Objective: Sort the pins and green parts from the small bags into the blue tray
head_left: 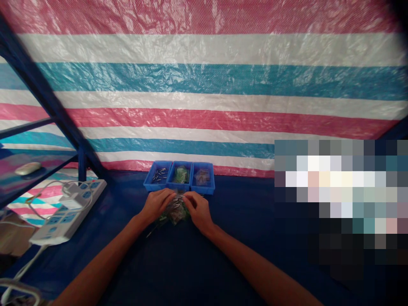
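Observation:
My left hand [158,203] and my right hand [199,211] are close together just in front of the blue bins, fingers drawn in above a small mixed pile. Both are closed in a pinch; whatever their fingertips hold is too small to make out. Slim metal pins [175,204], a brownish clear packet [177,216] and green bits [162,220] make up the pile. One loose pin [151,230] lies by its left side. Behind, the left blue bin [155,187] has metal pins in it, the middle blue bin [179,186] green packets, the right blue bin [204,190] brownish packets.
A white power strip [68,216] with plugs and cables lies along the left of the dark blue table [149,272]. Dark blue frame bars [60,110] stand at left. Striped plastic sheeting [204,76] hangs behind. A pixelated patch hides the right side.

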`<state>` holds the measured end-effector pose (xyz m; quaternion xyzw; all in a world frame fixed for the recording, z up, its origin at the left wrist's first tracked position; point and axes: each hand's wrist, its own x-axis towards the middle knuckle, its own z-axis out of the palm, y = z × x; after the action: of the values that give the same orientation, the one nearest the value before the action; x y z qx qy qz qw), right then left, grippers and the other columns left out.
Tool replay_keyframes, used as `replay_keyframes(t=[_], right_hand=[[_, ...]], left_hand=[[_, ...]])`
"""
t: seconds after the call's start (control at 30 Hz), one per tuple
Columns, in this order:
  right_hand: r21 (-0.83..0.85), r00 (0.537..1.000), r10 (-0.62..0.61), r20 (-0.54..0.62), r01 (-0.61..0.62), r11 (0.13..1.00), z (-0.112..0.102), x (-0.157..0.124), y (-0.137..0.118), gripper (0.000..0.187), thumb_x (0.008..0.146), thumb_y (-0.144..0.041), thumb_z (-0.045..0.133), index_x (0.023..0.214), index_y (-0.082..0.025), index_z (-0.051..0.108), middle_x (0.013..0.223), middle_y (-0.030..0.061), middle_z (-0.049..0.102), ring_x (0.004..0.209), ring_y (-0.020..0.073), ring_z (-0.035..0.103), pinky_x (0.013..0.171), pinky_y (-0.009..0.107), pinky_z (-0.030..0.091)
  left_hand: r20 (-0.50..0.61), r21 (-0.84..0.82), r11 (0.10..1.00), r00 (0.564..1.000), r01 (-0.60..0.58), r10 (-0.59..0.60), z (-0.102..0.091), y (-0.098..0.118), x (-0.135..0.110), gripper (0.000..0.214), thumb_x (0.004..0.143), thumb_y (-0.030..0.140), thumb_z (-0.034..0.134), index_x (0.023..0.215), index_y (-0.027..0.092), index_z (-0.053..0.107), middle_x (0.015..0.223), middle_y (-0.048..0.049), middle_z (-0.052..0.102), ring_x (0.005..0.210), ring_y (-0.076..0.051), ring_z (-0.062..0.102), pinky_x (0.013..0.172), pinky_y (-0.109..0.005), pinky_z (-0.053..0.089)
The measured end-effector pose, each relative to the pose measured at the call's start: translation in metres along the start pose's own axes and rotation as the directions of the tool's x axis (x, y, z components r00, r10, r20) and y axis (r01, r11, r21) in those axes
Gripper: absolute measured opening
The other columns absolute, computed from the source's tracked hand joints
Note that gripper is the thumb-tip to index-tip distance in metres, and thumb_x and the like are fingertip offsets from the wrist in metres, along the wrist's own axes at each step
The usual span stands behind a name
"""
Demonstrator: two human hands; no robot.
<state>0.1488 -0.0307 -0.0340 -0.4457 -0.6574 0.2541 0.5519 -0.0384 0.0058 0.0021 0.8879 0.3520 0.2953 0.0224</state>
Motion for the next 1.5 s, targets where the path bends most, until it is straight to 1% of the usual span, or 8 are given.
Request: replay_keyframes(t=[0.3,0.6,0.8,1.03,1.13,1.27,1.4,1.5], right_hand=[[-0.016,0.999,-0.041,-0.004,0.041,0.999,0.000,-0.001,0.000,0.020,0.091,-0.030,0.049,0.087,-0.018,0.064,0.081,0.0030,0.065,0.072,0.0150,0.058,0.068,0.024,0.043],[-0.009,1.000,0.002,-0.003,-0.002,1.000,-0.001,-0.001,-0.004,0.022,0.091,-0.033,0.049,0.092,-0.018,0.064,0.081,0.0032,0.066,0.071,0.0153,0.059,0.067,0.024,0.044],[-0.032,0.999,-0.040,0.002,0.040,0.999,-0.001,-0.001,-0.004,0.021,0.091,-0.030,0.048,0.087,-0.018,0.064,0.081,0.0034,0.065,0.073,0.0154,0.058,0.068,0.025,0.042],[-0.049,0.998,-0.059,0.001,0.059,0.997,-0.002,-0.001,-0.003,0.024,0.092,-0.030,0.046,0.086,-0.017,0.065,0.080,0.0040,0.065,0.073,0.0156,0.058,0.069,0.026,0.042],[-0.040,0.997,-0.070,0.013,0.071,0.997,-0.001,-0.001,-0.002,0.024,0.092,-0.030,0.045,0.088,-0.018,0.066,0.083,0.0049,0.067,0.077,0.0169,0.060,0.073,0.027,0.045],[-0.007,0.998,-0.057,0.002,0.057,0.998,-0.001,-0.001,-0.002,0.027,0.093,-0.028,0.042,0.103,-0.019,0.065,0.098,0.0062,0.068,0.089,0.0185,0.062,0.083,0.029,0.046],[-0.022,1.000,-0.017,-0.020,0.017,1.000,-0.002,-0.002,-0.003,0.029,0.093,-0.027,0.040,0.106,-0.019,0.065,0.098,0.0060,0.068,0.089,0.0188,0.063,0.079,0.028,0.047],[-0.025,1.000,-0.023,-0.014,0.023,0.999,-0.003,-0.001,-0.004,0.029,0.093,-0.026,0.039,0.102,-0.018,0.066,0.096,0.0057,0.068,0.087,0.0185,0.063,0.078,0.027,0.047]], left_hand=[[-0.048,-0.028,0.999,0.998,-0.036,0.034,0.001,0.002,-0.002,0.019,0.093,0.030,0.048,0.094,0.017,0.063,0.083,-0.0026,0.068,0.074,-0.012,0.063,0.070,-0.021,0.046],[-0.106,-0.012,0.998,0.993,-0.057,0.055,0.004,-0.002,-0.004,0.024,0.093,0.032,0.046,0.088,0.017,0.065,0.075,-0.0032,0.067,0.066,-0.011,0.062,0.064,-0.020,0.046],[-0.109,-0.002,0.999,0.993,-0.048,0.048,0.000,0.004,-0.002,0.025,0.092,0.031,0.048,0.082,0.016,0.065,0.071,-0.0023,0.066,0.062,-0.010,0.060,0.061,-0.020,0.045],[-0.167,0.089,0.987,0.974,-0.137,0.151,0.004,0.006,-0.005,0.013,0.089,0.027,0.055,0.088,0.017,0.064,0.075,-0.0025,0.068,0.067,-0.012,0.063,0.066,-0.022,0.048],[-0.213,0.062,0.986,0.964,-0.153,0.162,0.005,0.008,-0.005,0.013,0.090,0.024,0.053,0.094,0.017,0.064,0.083,-0.0038,0.069,0.075,-0.013,0.065,0.072,-0.023,0.050],[-0.270,-0.031,0.994,0.959,-0.103,0.091,0.001,0.014,-0.003,0.014,0.091,0.021,0.050,0.095,0.017,0.063,0.092,-0.0065,0.069,0.088,-0.016,0.065,0.079,-0.027,0.052],[-0.320,-0.094,0.996,0.947,0.012,-0.041,-0.003,0.019,-0.002,0.012,0.090,0.023,0.051,0.085,0.016,0.060,0.097,-0.0083,0.068,0.090,-0.017,0.065,0.080,-0.030,0.052],[-0.264,-0.125,0.991,0.960,0.057,-0.089,-0.004,0.019,-0.002,0.015,0.091,0.025,0.047,0.085,0.017,0.059,0.098,-0.0077,0.069,0.088,-0.016,0.066,0.079,-0.028,0.053]])
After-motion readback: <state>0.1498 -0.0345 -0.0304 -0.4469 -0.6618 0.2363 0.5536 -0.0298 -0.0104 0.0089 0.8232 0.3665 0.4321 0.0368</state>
